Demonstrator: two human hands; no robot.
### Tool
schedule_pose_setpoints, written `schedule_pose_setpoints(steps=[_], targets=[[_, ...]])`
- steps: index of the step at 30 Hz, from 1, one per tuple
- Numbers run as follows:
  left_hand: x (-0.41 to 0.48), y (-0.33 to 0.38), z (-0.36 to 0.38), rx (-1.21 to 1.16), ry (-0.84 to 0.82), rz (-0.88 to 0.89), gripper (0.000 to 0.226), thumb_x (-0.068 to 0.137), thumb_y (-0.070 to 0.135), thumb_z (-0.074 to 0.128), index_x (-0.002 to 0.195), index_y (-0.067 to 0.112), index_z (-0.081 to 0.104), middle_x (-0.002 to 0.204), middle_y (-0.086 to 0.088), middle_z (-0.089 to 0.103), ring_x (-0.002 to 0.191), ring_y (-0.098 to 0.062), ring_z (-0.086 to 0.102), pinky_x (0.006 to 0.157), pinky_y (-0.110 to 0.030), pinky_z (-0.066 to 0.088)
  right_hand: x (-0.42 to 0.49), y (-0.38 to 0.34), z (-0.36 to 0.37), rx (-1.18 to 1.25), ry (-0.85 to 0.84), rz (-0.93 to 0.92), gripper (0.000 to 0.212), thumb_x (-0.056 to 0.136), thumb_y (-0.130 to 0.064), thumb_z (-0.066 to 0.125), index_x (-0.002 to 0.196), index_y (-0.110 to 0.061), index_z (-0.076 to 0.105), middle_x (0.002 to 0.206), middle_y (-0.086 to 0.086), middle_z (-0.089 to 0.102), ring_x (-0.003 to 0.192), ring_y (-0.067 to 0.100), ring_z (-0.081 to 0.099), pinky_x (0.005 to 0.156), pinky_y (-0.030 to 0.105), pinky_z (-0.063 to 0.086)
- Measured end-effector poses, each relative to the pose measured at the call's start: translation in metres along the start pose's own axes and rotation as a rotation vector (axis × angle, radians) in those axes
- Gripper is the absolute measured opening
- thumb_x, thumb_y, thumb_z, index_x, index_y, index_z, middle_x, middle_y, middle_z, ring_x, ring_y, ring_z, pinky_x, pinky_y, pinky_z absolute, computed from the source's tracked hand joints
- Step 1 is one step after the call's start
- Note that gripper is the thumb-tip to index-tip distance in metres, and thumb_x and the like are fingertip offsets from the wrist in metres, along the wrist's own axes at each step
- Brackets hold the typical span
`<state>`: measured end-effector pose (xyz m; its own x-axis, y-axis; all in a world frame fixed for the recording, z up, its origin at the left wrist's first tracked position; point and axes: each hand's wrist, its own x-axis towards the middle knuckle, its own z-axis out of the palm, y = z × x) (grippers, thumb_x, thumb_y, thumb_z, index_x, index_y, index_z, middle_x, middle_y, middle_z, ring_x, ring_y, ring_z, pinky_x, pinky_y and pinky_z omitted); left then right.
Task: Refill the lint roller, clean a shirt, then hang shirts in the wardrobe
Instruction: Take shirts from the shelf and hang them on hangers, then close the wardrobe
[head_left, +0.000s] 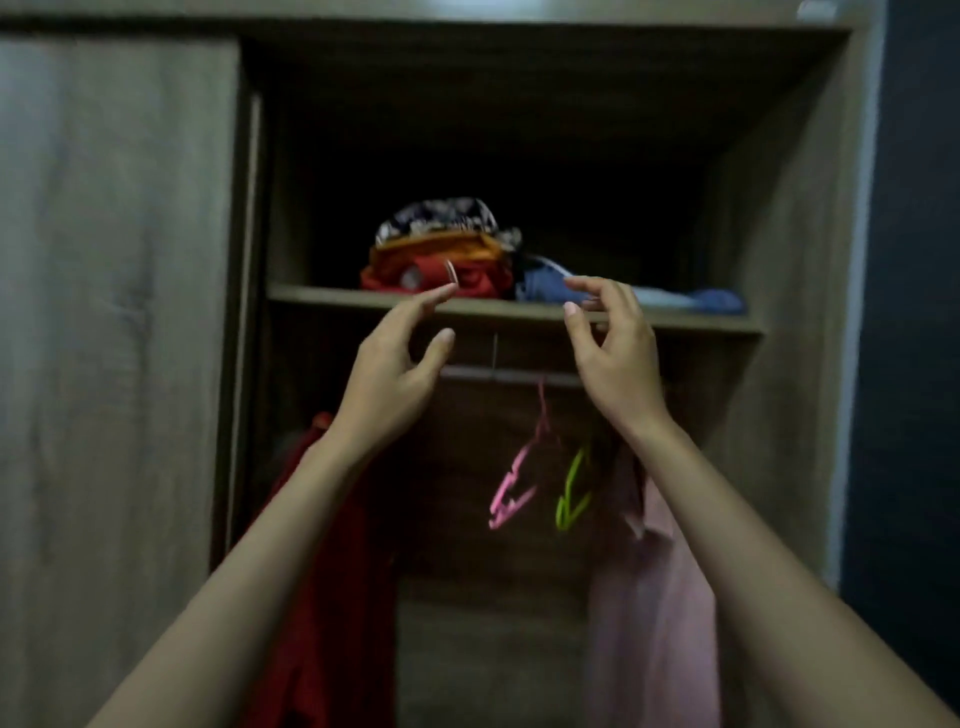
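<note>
Both my hands are raised in front of the open wardrobe (800, 260), near its hanging rail (519, 375). My left hand (389, 364) holds nothing, its fingers extended toward the shelf edge. My right hand (613, 353) is also empty, fingers loosely spread. A red shirt (332, 571) hangs at the left below my left forearm. A pink shirt (649, 597) hangs at the right, partly behind my right forearm. An empty pink hanger (519, 478) and an empty green hanger (571, 493) hang from the rail between them.
A shelf (363, 297) above the rail carries a pile of folded red, orange and patterned clothes (441, 260) and blue clothes (545, 286). A closed sliding door (114, 338) stands at the left. A dark wall (914, 312) borders the right.
</note>
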<state>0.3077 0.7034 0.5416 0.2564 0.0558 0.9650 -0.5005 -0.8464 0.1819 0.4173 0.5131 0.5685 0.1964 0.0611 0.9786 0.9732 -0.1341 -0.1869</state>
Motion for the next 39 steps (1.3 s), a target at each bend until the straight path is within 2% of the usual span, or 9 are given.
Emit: schedule_pose_setpoints(steps=[2, 6, 9, 14, 18, 22, 27, 31, 39], targets=[[0.031, -0.013, 0.0, 0.049, 0.051, 0.04, 0.043, 0.097, 0.016, 0.056, 0.139, 0.014, 0.049, 0.138, 0.002, 0.054, 0.129, -0.006, 0.047, 0.106, -0.012, 0.032, 0.036, 0.01, 0.017, 0.0, -0.007, -0.043, 0.029, 0.095, -0.019, 0.054, 0.124, -0.012, 0.057, 0.121, 0.004, 0.055, 0.111, 0.016, 0.054, 0.097, 0.039, 0.046], [0.088, -0.046, -0.007, 0.161, 0.123, 0.007, 0.046, 0.098, 0.024, 0.054, 0.142, 0.014, 0.043, 0.14, -0.003, 0.05, 0.131, -0.014, 0.045, 0.109, -0.03, 0.038, 0.101, 0.027, 0.051, -0.028, -0.059, -0.016, 0.039, 0.098, -0.031, 0.048, 0.134, -0.018, 0.047, 0.137, 0.006, 0.047, 0.125, 0.021, 0.047, 0.103, 0.047, 0.042], [0.127, -0.074, -0.015, 0.255, 0.13, -0.056, 0.05, 0.098, 0.028, 0.053, 0.145, 0.014, 0.04, 0.145, -0.007, 0.046, 0.134, -0.019, 0.043, 0.108, -0.03, 0.035, 0.136, 0.039, 0.074, -0.041, -0.103, 0.066, 0.046, 0.099, -0.042, 0.04, 0.14, -0.021, 0.04, 0.142, 0.011, 0.042, 0.129, 0.024, 0.044, 0.102, 0.034, 0.037], [0.171, -0.116, -0.029, 0.329, -0.082, -0.072, 0.057, 0.098, 0.034, 0.052, 0.149, 0.017, 0.033, 0.152, -0.009, 0.039, 0.139, -0.022, 0.037, 0.108, -0.027, 0.029, 0.16, 0.06, 0.108, -0.127, -0.254, 0.189, 0.059, 0.098, -0.056, 0.027, 0.148, -0.025, 0.025, 0.145, 0.016, 0.042, 0.131, 0.032, 0.044, 0.101, 0.039, 0.037], [0.184, -0.138, -0.032, 0.248, -0.255, -0.076, 0.058, 0.095, 0.04, 0.054, 0.148, 0.024, 0.036, 0.148, -0.002, 0.044, 0.129, -0.008, 0.042, 0.1, -0.02, 0.034, 0.164, 0.074, 0.125, -0.276, -0.241, 0.248, 0.065, 0.093, -0.066, 0.017, 0.148, -0.031, 0.02, 0.135, 0.021, 0.051, 0.122, 0.038, 0.05, 0.096, 0.042, 0.041], [0.182, -0.155, -0.03, 0.12, -0.3, -0.099, 0.057, 0.091, 0.047, 0.055, 0.143, 0.032, 0.041, 0.141, 0.001, 0.051, 0.12, -0.008, 0.049, 0.098, -0.027, 0.045, 0.165, 0.078, 0.13, -0.277, -0.245, 0.214, 0.067, 0.092, -0.068, 0.013, 0.146, -0.032, 0.026, 0.128, 0.018, 0.059, 0.116, 0.036, 0.055, 0.083, 0.034, 0.037], [0.185, -0.153, -0.027, 0.022, -0.257, -0.042, 0.046, 0.094, 0.041, 0.055, 0.139, 0.034, 0.046, 0.126, 0.015, 0.054, 0.117, -0.007, 0.055, 0.097, -0.031, 0.049, 0.164, 0.071, 0.127, -0.131, -0.269, 0.179, 0.066, 0.091, -0.069, 0.016, 0.139, -0.031, 0.042, 0.138, 0.007, 0.055, 0.128, 0.028, 0.047, 0.091, 0.03, 0.031], [0.194, -0.145, -0.021, -0.118, -0.255, -0.018, 0.039, 0.098, 0.037, 0.049, 0.136, 0.03, 0.052, 0.129, 0.013, 0.058, 0.118, 0.0, 0.055, 0.1, -0.023, 0.045, 0.166, 0.063, 0.125, -0.053, -0.259, 0.158, 0.061, 0.092, -0.067, 0.025, 0.137, -0.032, 0.046, 0.14, -0.001, 0.052, 0.13, 0.019, 0.045, 0.092, 0.023, 0.028], [0.201, -0.141, -0.004, -0.403, -0.254, -0.109, 0.028, 0.101, 0.03, 0.046, 0.126, 0.029, 0.059, 0.114, 0.017, 0.063, 0.1, 0.008, 0.063, 0.08, -0.009, 0.051, 0.168, 0.055, 0.128, 0.063, -0.248, 0.196, 0.044, 0.091, -0.057, 0.049, 0.119, -0.027, 0.063, 0.113, -0.007, 0.068, 0.11, 0.012, 0.061, 0.095, 0.029, 0.048]])
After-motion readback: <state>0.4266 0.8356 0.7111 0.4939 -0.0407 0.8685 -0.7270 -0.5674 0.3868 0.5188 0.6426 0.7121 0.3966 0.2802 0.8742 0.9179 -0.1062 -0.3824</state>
